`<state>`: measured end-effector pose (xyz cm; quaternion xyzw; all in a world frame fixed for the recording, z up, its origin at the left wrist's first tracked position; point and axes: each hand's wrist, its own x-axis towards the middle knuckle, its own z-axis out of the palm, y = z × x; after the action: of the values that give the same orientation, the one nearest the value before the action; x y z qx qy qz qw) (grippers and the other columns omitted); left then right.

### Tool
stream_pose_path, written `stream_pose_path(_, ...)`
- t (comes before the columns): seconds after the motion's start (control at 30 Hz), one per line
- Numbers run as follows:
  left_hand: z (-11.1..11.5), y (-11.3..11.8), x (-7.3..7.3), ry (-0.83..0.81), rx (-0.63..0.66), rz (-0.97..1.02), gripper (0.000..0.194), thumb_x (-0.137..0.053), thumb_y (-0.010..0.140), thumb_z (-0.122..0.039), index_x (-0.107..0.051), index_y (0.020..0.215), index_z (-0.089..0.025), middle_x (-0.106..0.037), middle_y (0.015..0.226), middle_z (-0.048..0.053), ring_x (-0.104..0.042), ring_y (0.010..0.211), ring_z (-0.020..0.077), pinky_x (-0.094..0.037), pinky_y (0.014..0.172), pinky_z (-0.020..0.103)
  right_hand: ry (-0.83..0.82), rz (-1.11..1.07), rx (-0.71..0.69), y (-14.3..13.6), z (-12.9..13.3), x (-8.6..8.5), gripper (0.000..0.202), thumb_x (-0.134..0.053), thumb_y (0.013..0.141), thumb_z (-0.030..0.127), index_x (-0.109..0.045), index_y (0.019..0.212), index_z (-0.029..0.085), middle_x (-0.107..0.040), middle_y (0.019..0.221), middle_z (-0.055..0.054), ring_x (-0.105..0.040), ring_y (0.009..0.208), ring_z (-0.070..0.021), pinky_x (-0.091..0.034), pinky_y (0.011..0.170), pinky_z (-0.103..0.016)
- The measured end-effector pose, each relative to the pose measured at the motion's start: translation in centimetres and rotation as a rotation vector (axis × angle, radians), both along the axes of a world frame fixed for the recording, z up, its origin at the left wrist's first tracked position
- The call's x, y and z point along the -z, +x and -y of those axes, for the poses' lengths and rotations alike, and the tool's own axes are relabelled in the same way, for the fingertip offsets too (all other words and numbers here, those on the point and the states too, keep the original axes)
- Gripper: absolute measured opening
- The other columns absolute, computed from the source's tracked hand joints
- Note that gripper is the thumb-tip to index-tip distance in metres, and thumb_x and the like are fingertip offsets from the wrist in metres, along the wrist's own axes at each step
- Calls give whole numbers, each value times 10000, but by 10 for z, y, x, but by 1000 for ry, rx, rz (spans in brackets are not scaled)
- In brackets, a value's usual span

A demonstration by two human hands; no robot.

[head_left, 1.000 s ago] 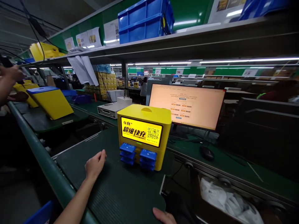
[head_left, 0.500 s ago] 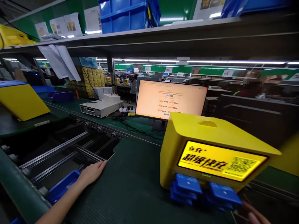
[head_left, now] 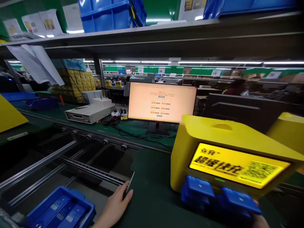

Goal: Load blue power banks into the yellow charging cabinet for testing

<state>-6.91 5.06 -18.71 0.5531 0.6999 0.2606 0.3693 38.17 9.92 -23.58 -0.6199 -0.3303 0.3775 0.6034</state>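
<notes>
Yellow charging station [head_left: 225, 148] stands upright on a dark green mat [head_left: 152, 196] on the tabletop, at the right of the view and close to the camera. Its lit yellow screen [head_left: 238, 167], with black characters and a blurred square code, faces the person and slightly left. The box runs longest from left to right. Blue power banks [head_left: 220, 196] stick out of slots below the screen, toward the person.

The left hand [head_left: 116, 205] lies flat, palm down, on the mat's left edge, fingers [head_left: 124, 194] straight and close together, tips at the mat's corner, holding nothing. It is well left of the station and not touching it.

The right hand [head_left: 260, 220] shows only as a sliver at the bottom edge, under the right power banks; whether its fingers grip anything cannot be told.

A blue bin [head_left: 60, 210] sits at lower left, partly cut off. Metal conveyor rails [head_left: 71, 161] run beside the mat. Behind the station a monitor [head_left: 162, 102] glows pale orange, its text too small to read. A second yellow station [head_left: 288, 133] is cut off at the right edge.
</notes>
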Motion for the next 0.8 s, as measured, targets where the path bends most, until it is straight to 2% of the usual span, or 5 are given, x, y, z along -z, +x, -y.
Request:
stream_pose_path(0.17, -8, 61, -4, 194, 79, -90, 628, -378, 846, -580, -293, 1401, -300, -255, 1473, 25, -202, 1356, 280, -232, 1096, 473, 84, 89, -156, -37, -13, -11, 629, -631, 617, 726, -618, 963, 200, -642, 1070, -82, -471, 1147, -351, -351, 1011, -436)
stream_pose_path(0.37, -38, 141, 5, 470, -68, 453, 764, -410, 854, -552, -86, 1428, -166, -114, 1497, 103, -123, 1377, 233, -174, 1131, 413, 159, 11, -347, -55, -9, -38, 651, -657, 699, 611, -539, 1192, 202, -544, 1258, -70, -402, 1230, -284, -383, 984, -340)
stream_pose_path(0.53, -51, 148, 8, 515, -112, 493, 776, -487, 814, -563, -165, 1401, -170, -185, 1459, 122, -164, 1363, 270, -194, 1126, 409, 210, -37, -308, -62, -1, -56, 768, -710, 705, 510, -386, 1323, 188, -492, 1308, -106, -412, 1224, -280, -372, 1001, -379)
stream_pose_path(0.63, -51, 144, 6, 516, -111, 489, 784, -494, 809, -572, -171, 1398, -167, -215, 1442, 124, -212, 1348, 264, -211, 1122, 383, 184, -26, -428, -64, 0, -62, 831, -734, 706, 440, -298, 1370, 194, -470, 1326, -108, -432, 1205, -275, -379, 998, -392)
stream_pose_path(0.8, -51, 143, 6, 505, -130, 480, 817, -497, 785, -617, -183, 1399, -178, -221, 1428, 129, -225, 1341, 290, -233, 1110, 404, 167, 263, -378, -56, -2, -48, 912, -728, 678, 477, -249, 1387, 160, -369, 1398, -127, -342, 1271, -279, -269, 1071, -422)
